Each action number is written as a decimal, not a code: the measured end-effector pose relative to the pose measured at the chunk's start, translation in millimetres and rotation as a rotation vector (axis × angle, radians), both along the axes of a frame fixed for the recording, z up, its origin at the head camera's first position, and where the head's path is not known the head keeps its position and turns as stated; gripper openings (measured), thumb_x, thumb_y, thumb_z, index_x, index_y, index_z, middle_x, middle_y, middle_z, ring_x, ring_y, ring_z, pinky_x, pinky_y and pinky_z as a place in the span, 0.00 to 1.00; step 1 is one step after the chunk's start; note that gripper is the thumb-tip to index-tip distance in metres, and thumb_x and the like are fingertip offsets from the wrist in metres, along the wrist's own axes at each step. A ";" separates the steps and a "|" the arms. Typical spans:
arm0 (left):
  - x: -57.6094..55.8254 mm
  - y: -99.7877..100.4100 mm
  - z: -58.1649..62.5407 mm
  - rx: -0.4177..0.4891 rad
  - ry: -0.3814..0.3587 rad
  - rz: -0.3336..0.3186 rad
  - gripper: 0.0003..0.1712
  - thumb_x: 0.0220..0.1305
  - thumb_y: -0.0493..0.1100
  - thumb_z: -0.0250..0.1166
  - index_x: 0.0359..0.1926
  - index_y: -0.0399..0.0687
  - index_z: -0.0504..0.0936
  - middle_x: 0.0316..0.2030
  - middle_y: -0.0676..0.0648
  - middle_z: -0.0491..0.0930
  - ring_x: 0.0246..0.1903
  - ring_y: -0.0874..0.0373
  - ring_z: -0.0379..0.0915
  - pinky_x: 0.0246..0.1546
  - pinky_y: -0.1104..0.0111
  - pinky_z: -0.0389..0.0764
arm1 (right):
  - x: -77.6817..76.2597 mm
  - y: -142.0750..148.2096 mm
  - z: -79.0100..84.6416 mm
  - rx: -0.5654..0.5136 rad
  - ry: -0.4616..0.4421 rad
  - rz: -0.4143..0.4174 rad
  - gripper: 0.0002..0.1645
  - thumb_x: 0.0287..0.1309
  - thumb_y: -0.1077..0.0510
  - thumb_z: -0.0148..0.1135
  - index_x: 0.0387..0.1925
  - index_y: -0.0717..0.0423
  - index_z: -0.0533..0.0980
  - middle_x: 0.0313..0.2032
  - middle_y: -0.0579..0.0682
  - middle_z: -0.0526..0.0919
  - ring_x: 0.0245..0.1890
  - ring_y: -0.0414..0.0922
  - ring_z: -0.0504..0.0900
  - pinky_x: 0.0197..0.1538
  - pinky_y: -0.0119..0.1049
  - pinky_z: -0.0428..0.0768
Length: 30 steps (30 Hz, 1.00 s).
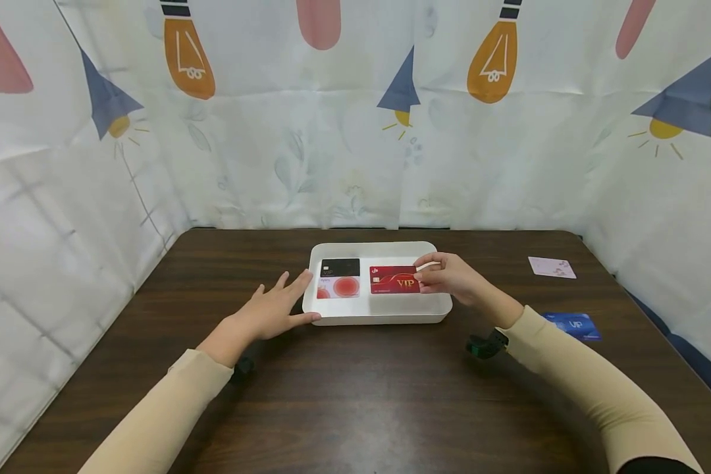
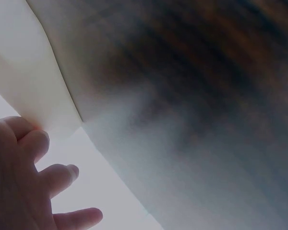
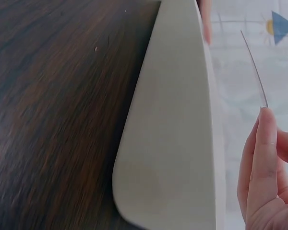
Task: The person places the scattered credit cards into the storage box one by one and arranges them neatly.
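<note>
A red VIP card (image 1: 391,280) is pinched at its right end by my right hand (image 1: 447,280), over the right half of a white tray (image 1: 379,317). Seen edge-on in the right wrist view, the card (image 3: 254,69) shows as a thin line above the tray's side wall (image 3: 168,124). On the tray's left half lie a black card (image 1: 340,266) and, just below it, a pink and white card (image 1: 339,288) with red circles. My left hand (image 1: 266,311) has its fingers spread at the tray's left end, fingertips right at the rim.
On the table's right side lie a pale pink card (image 1: 552,267) and a blue VIP card (image 1: 577,326), the latter partly behind my right sleeve. The dark wooden table (image 1: 355,395) ends at a printed white curtain (image 1: 343,164) at the back and sides.
</note>
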<state>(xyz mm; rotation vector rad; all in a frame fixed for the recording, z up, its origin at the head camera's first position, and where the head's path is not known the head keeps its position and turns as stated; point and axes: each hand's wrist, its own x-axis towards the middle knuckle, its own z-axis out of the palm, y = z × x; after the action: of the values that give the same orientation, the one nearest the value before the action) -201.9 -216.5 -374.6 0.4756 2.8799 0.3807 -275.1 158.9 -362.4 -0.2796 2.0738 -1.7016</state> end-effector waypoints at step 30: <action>-0.9 0.7 -0.8 -0.009 -0.001 0.012 0.60 0.66 0.73 0.60 0.83 0.46 0.46 0.79 0.39 0.51 0.78 0.34 0.38 0.68 0.28 0.43 | 4.5 -77.2 -23.6 -0.065 -0.127 0.051 0.15 0.68 0.71 0.60 0.54 0.71 0.71 0.43 0.60 0.84 0.33 0.44 0.84 0.36 0.34 0.87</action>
<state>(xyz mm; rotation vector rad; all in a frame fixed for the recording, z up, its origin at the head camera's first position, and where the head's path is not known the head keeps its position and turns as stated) -202.9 -215.8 -375.4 0.4571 2.8830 0.3689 -270.5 81.7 -386.0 -0.2364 1.9067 -1.7128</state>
